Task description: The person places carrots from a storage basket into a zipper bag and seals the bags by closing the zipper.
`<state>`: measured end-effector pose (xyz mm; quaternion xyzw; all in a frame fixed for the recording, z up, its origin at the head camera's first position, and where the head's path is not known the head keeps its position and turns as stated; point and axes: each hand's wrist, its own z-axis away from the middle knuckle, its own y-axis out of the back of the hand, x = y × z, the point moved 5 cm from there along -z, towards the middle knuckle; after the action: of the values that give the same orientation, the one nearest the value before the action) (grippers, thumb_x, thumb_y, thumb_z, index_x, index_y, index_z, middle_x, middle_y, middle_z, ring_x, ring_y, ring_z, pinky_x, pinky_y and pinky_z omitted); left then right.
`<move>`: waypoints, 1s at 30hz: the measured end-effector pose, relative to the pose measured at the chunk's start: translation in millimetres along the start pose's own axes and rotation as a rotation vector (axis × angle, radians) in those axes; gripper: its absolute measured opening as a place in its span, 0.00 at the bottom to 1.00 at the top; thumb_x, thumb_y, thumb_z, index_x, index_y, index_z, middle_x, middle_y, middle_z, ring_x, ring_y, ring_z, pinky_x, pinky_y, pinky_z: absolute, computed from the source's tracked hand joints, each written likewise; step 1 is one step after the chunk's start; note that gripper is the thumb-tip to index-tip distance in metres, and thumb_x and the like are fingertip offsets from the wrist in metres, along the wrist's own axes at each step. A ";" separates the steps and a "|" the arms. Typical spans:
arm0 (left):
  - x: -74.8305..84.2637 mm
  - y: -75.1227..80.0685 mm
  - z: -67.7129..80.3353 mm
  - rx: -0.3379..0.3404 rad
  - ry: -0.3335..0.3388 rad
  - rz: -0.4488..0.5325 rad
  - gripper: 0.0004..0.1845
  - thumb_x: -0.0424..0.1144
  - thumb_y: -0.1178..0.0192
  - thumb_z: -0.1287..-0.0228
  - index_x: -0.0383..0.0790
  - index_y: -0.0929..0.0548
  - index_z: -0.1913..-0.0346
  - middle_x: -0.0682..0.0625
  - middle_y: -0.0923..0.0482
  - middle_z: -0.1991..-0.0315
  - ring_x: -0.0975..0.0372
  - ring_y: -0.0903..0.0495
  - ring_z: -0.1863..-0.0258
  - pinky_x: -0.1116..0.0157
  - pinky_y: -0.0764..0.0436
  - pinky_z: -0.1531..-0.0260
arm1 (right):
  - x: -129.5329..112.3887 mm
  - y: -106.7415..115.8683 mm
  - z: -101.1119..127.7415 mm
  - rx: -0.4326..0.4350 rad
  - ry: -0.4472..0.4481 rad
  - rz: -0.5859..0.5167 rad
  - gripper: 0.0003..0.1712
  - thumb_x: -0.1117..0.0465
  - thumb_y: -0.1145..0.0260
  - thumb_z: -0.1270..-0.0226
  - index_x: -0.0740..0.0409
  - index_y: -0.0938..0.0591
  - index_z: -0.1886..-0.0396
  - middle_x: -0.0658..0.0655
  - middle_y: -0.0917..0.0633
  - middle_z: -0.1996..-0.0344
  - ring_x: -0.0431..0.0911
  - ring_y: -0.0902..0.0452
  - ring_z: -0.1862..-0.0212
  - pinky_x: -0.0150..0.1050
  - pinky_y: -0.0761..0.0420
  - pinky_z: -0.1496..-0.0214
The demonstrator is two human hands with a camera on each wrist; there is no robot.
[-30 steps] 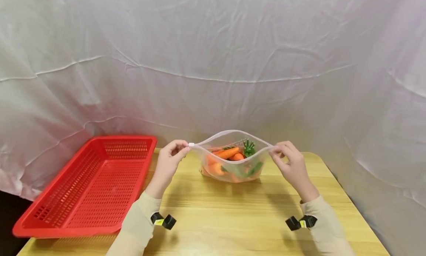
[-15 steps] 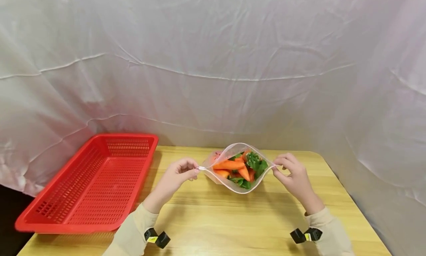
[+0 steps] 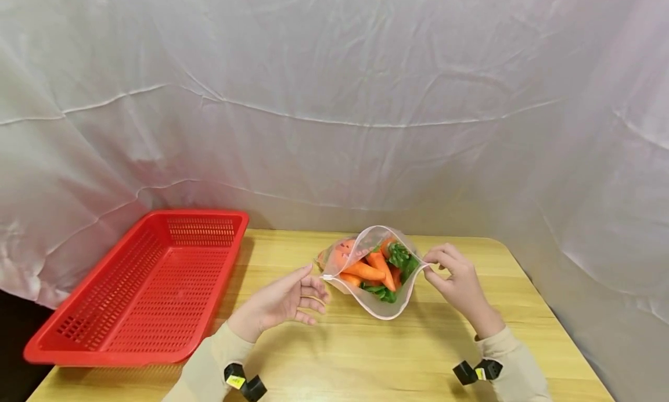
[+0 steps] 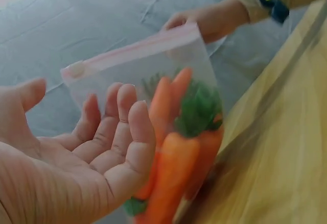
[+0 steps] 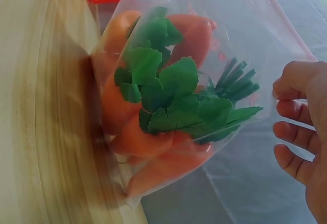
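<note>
A clear zip bag [image 3: 389, 300] holding several orange carrots [image 3: 366, 271] with green tops rests on the wooden table [image 3: 366, 355], its mouth gaping toward me. My right hand [image 3: 431, 268] pinches the bag's right top corner. My left hand [image 3: 313, 289] hovers palm up with relaxed fingers just left of the bag's white slider [image 3: 326, 277], holding nothing. In the left wrist view the open left hand [image 4: 122, 127] lies in front of the bag [image 4: 168, 66], with the right hand [image 4: 214, 20] at the bag's far corner. The right wrist view shows the carrots [image 5: 153, 142] and leaves [image 5: 173, 96] through the plastic.
An empty red mesh basket [image 3: 157, 286] sits on the table's left side, hanging slightly over the left edge. Wrinkled white cloth [image 3: 334, 100] hangs behind and to the right of the table. Bare wood lies in front of the bag.
The bag came down from the air onto the table. My left hand let go of the slider corner and opened. The right hand kept its pinch.
</note>
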<state>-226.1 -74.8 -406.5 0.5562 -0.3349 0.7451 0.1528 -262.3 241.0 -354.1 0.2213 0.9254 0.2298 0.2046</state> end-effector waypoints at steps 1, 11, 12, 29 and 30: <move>-2.2 -2.6 -1.4 -0.011 0.020 0.014 0.26 0.60 0.65 0.24 0.48 0.22 0.61 0.55 0.18 0.59 0.63 0.19 0.59 0.62 0.19 0.59 | 0.1 -0.1 0.2 -0.002 -0.002 -0.007 0.15 0.79 0.32 0.57 0.57 0.17 0.72 0.55 0.17 0.68 0.38 0.27 0.63 0.21 0.29 0.63; -7.8 -20.1 -8.3 0.025 0.020 0.097 0.18 0.53 0.55 0.25 0.50 0.21 0.69 0.59 0.21 0.69 0.68 0.25 0.69 0.70 0.26 0.67 | 4.3 0.2 2.4 -0.036 0.005 0.004 0.16 0.80 0.32 0.57 0.55 0.17 0.72 0.52 0.18 0.67 0.37 0.27 0.62 0.21 0.30 0.63; -7.8 -20.9 -8.4 0.032 0.020 0.109 0.17 0.51 0.54 0.25 0.50 0.21 0.69 0.60 0.22 0.70 0.69 0.25 0.69 0.70 0.26 0.67 | 4.7 0.1 2.5 -0.039 0.009 0.006 0.16 0.79 0.32 0.56 0.55 0.17 0.72 0.52 0.18 0.67 0.37 0.27 0.62 0.21 0.30 0.63; -7.0 -25.3 -9.8 0.051 -0.018 0.128 0.11 0.42 0.52 0.26 0.51 0.22 0.67 0.62 0.25 0.72 0.70 0.28 0.71 0.70 0.29 0.68 | -13.5 16.2 -7.1 -0.173 0.064 0.009 0.12 0.71 0.31 0.50 0.54 0.18 0.65 0.49 0.18 0.65 0.36 0.28 0.61 0.24 0.29 0.59; -6.9 -25.4 -9.9 0.048 -0.020 0.126 0.11 0.42 0.52 0.26 0.51 0.22 0.67 0.62 0.25 0.72 0.70 0.28 0.71 0.70 0.29 0.68 | -16.0 18.3 -8.7 -0.157 0.080 0.001 0.12 0.71 0.32 0.49 0.55 0.17 0.65 0.49 0.18 0.65 0.37 0.27 0.61 0.23 0.29 0.59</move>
<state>-215.7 -48.6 -406.0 0.5448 -0.3527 0.7556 0.0888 -247.6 244.6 -333.1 0.1958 0.9118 0.3105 0.1841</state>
